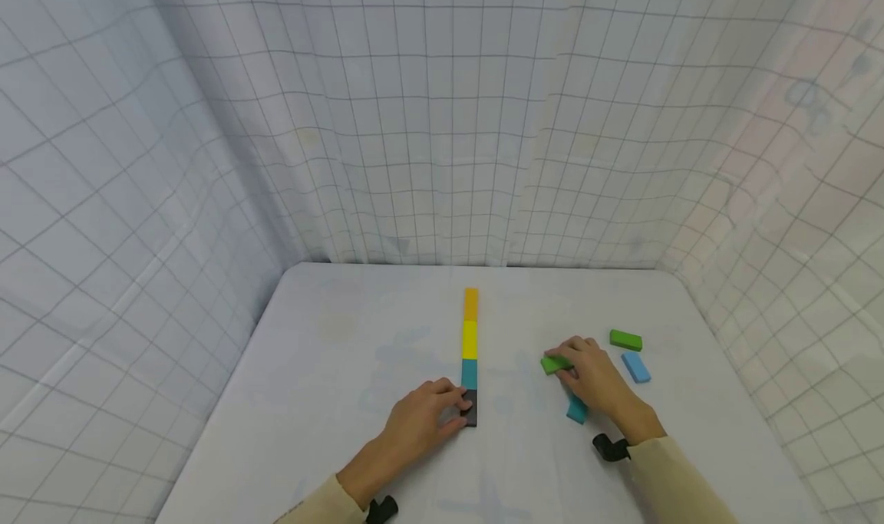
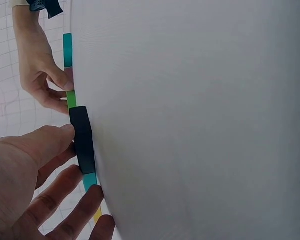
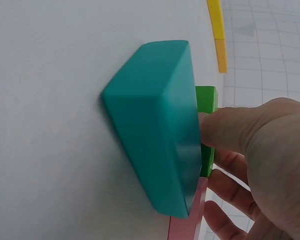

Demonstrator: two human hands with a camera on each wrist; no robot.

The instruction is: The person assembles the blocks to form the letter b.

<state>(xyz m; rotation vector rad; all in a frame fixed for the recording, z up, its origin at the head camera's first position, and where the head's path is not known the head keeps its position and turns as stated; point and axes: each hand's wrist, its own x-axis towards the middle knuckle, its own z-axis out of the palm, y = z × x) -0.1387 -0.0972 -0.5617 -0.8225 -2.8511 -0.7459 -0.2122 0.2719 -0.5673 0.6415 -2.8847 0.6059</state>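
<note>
squaring the black block (image 1: 471,418), pinched by the left hand (image 1: 423,418), against the twelve-o'clock teal block (image 1: 470,374) should help alignment, while the right hand (image 1: 591,377) grips a green block (image 1: 554,365).

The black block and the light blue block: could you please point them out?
Black block (image 2: 83,142), left wrist view, middle of its visible side.
Light blue block (image 1: 635,367), head view, middle of its top.
</note>
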